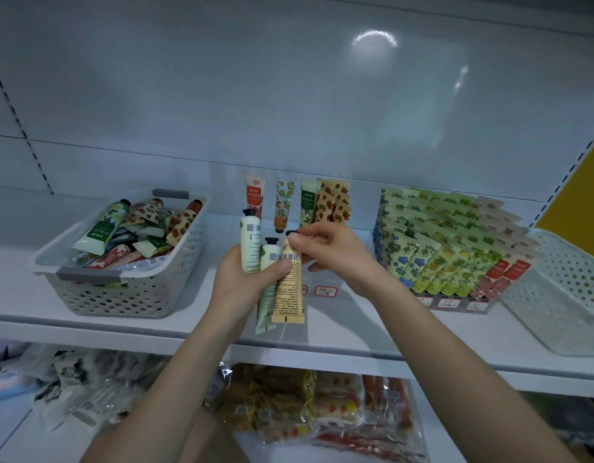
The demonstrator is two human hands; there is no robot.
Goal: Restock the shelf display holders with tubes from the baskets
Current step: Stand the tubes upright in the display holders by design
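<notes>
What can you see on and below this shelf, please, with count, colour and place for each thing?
Left basket: one, white with grey handles, shelf left, holding mixed tubes.
Right basket: one, white, shelf's right end.
Full holder: one, rows of blue, yellow-green and red tubes, right of centre.
Back tubes: several, red, orange, green, strawberry-patterned, upright at centre back.
Held tubes: three, two pale plus a yellow tube, centre front.
Packets: many, clear-wrapped, lower shelf.
Shelf: one, white.
Left hand: grips the held tubes.
Right hand: pinches the yellow tube's black cap.
</notes>
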